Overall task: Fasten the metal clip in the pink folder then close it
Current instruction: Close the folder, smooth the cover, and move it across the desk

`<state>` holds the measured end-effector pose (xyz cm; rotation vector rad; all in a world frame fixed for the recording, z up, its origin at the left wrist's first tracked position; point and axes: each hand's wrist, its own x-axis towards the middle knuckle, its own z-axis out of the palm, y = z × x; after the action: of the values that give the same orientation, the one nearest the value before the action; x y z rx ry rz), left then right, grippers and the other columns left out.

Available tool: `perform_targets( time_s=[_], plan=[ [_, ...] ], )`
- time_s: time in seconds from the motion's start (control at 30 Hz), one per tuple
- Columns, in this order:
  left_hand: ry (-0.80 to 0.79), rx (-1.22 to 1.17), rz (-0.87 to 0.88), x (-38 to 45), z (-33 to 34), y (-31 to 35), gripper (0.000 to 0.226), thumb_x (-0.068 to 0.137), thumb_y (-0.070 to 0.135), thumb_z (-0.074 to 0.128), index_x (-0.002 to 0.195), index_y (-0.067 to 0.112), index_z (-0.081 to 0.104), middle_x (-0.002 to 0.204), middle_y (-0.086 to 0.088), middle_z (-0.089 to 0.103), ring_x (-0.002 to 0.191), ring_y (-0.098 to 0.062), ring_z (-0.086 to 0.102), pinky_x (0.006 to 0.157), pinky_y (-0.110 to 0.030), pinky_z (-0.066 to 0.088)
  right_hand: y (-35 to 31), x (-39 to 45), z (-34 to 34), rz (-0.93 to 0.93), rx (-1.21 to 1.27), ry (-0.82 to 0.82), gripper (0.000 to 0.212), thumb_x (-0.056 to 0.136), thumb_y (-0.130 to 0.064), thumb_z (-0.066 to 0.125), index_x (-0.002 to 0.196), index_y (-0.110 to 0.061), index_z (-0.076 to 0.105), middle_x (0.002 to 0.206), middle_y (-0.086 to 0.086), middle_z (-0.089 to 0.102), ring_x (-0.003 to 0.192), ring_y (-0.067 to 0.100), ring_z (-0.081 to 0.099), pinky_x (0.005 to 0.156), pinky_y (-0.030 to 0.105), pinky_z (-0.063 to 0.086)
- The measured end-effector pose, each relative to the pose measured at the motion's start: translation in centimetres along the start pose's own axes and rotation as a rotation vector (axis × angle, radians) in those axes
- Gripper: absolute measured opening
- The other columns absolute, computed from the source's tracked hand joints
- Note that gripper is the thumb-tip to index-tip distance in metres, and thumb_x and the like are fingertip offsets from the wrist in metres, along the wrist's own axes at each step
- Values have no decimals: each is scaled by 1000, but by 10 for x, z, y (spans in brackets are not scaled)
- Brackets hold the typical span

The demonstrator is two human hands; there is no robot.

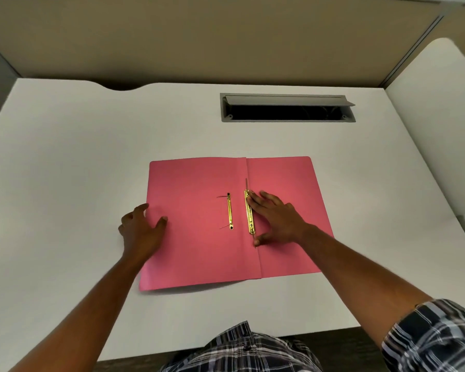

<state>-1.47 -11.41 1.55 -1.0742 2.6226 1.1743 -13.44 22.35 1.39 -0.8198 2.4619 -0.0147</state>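
- Head view: pink folder (199, 237) lies open and flat at the middle of the white desk (65, 157), nearer its front edge than its back edge.
- Gold clip bar (249, 213) lies along the spine fold, on the right panel's inner edge.
- Second gold strip (229, 211) sits on the left panel beside the fold, thin prongs pointing left.
- Left hand (141, 226) rests spread on the folder's left edge, thumb on the pink card.
- Right hand (275, 217) lies spread, fingertips (251, 195) touching the bar's top, thumb near its bottom end.
- Grey cable slot (287, 108) near the desk's back edge stands open.
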Motion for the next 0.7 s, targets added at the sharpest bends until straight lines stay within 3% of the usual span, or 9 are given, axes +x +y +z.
perform_targets(
  time_s=[0.13,0.27,0.43,0.5,0.63,0.7],
  plan=[
    [-36,-218,-44,6,-9,-3,65,85,34,73,139,24,40,135,-15,56,113,-31,57,99,-47,47,-5,-1,-5,1,3,-7,135,63,-86,68,163,-35,-6,171,-17,-14,159,18,-7,112,67,33],
    [-62,-351,-86,7,-19,-6,72,85,26,75,143,27,33,126,-12,61,106,-30,61,95,-48,51,-9,-5,-7,4,-4,-21,135,64,-85,70,164,-31,-4,172,-14,-12,159,20,-6,111,67,36],
    [-117,-520,-24,2,-37,1,50,88,15,72,133,25,52,111,-7,69,102,-29,67,78,-41,57,-11,-10,-3,7,-8,-2,133,67,-84,68,164,-30,-4,172,-13,-13,160,21,-7,111,65,38],
    [-188,-597,24,-3,-44,7,38,90,14,69,126,23,59,110,-7,72,98,-26,71,80,-43,59,-11,-10,-2,-2,-4,7,132,67,-85,67,164,-30,-4,172,-13,-13,160,20,-6,110,65,38],
    [-324,-828,14,-20,-55,25,26,92,23,65,118,23,67,114,-10,73,90,-25,74,69,-38,61,-8,-8,-1,-30,8,45,132,65,-87,65,164,-30,-1,173,-14,-10,160,19,-3,109,62,40],
    [-409,-903,-19,-29,-58,38,33,91,41,62,118,23,68,115,-12,72,92,-28,71,75,-44,60,-8,-8,-1,-31,36,66,132,64,-86,68,165,-31,1,173,-15,-7,160,17,-3,109,62,39]
  ],
)
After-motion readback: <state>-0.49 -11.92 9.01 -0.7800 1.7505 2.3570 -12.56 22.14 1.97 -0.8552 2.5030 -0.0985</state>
